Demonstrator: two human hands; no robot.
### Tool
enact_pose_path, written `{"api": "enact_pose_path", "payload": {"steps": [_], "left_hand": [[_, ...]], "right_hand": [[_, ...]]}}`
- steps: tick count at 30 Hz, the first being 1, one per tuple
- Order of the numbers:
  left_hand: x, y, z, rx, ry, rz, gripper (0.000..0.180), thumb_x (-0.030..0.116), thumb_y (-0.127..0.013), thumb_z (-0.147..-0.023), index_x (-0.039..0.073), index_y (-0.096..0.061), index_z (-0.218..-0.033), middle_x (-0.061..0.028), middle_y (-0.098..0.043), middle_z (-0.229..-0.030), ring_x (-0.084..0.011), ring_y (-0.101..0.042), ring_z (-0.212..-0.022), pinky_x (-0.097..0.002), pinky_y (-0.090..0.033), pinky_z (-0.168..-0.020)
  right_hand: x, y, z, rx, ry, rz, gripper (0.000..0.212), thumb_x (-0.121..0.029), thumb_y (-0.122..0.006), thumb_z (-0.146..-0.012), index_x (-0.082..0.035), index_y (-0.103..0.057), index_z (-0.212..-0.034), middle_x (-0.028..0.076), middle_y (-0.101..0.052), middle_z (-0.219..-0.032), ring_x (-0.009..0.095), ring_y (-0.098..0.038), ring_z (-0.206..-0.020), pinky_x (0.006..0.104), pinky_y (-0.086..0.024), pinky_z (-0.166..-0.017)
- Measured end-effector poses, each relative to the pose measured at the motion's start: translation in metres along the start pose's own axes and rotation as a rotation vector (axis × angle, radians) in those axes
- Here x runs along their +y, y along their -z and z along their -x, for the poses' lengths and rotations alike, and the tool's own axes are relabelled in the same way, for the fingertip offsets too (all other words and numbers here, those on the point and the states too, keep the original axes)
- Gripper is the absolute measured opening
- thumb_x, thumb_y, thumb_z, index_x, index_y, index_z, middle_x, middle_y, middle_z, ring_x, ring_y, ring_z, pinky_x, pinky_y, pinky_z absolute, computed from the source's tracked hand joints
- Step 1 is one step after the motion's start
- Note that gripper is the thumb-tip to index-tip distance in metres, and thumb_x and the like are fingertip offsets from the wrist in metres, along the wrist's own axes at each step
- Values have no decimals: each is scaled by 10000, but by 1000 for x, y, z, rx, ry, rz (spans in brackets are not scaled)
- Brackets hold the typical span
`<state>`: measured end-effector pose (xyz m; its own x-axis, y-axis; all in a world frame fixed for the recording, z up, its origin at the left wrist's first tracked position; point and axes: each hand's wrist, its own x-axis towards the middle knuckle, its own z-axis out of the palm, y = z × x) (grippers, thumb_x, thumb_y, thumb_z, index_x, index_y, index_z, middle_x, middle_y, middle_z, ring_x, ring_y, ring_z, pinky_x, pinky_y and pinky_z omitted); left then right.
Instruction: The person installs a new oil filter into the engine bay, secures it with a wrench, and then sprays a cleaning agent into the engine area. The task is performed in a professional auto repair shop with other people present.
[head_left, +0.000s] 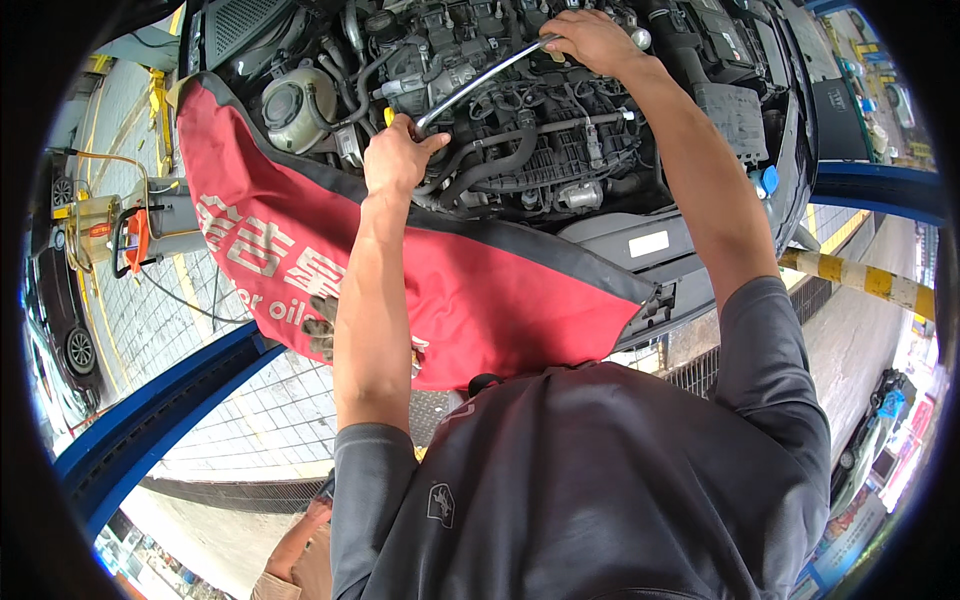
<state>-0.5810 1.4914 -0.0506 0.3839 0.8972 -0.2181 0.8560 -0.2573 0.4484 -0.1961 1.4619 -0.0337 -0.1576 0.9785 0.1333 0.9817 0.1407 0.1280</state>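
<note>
Dark shirt (pixel 600 480) closest, filling the lower middle, torso leaning up to the car's front edge, presumably for reach. Left forearm (pixel 370 310) and right forearm (pixel 715 175) both stretch forward over the bay. Left hand (pixel 393 162): grip closed round the near end of a long metal bar (pixel 488 78), thumb sticking out sideways. Right hand (pixel 595 42): grip wrapped over the bar's far end, fingertips partly hidden. Bar slants above the engine (pixel 540 150), far end toward the right; held at both ends, probably so it stays steady and neither end swings into the parts below. Shiny round piece (pixel 641 38) just beside the right hand; cannot tell if it belongs to the bar. Red cover (pixel 510 300) with dark trim drapes over the body edge between person and engine, likely to save the paint from rubbing. Greyish glove (pixel 321 325), by the look of it, lies against the cover beside the left forearm, so that hand works bare. Yellow handle (pixel 389 117) pokes up near the left hand; pale reservoir (pixel 295 110) sits left of the engine, blue cap (pixel 768 182) off to the right. Farther out: blue beam (pixel 185 420), striped yellow-black bar (pixel 865 282), another person's arm (pixel 298 540) low left, tiled floor (pixel 265 410), dark car (pixel 62 310) at the left rim.
</note>
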Motion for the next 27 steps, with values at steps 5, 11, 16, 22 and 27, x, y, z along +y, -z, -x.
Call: {"api": "enact_pose_path", "payload": {"steps": [5,11,16,22,27], "left_hand": [[0,4,-6,-29,-1,-18,582,574,-884,-847,44,-686,-985,-170,-784,-881,-395,-766,-924,-499,-585,-840],[-1,5,-6,-43,-85,-13,530,493,-914,-828,51,-687,-1011,-161,-786,-896,-392,-763,-928,-497,-586,-840],[3,5,-5,-104,-100,5,469,411,-909,-850,56,-706,-1081,-153,-797,-966,-370,-765,-981,-478,-590,-863],[-3,5,-7,-134,-134,12,460,346,-910,-859,64,-729,-1174,-148,-804,-1040,-348,-765,-1027,-453,-590,-908],[-8,3,-6,-105,-153,26,466,298,-909,-858,59,-731,-1215,-150,-806,-1006,-354,-768,-1013,-459,-592,-910]], "right_hand": [[10,5,-6,-103,5,-106,414,-467,-634,-1060,-208,-706,-1375,76,-697,-1308,312,-631,-1289,490,-487,-1115],[3,20,52,-257,-29,-211,388,-483,-597,-1099,-204,-696,-1349,65,-701,-1286,321,-652,-1246,501,-537,-1023],[-18,27,117,-380,-88,-591,383,-459,-658,-1060,-116,-692,-1227,141,-750,-1110,383,-702,-1066,486,-538,-881],[-73,27,167,-552,-361,-913,371,-414,-714,-1055,-57,-685,-1151,86,-688,-830,213,-608,-759,375,-483,-729],[-108,46,184,-574,-485,-1122,264,-306,-702,-1091,-49,-648,-1118,-34,-582,-818,75,-467,-765,289,-418,-692]]}}
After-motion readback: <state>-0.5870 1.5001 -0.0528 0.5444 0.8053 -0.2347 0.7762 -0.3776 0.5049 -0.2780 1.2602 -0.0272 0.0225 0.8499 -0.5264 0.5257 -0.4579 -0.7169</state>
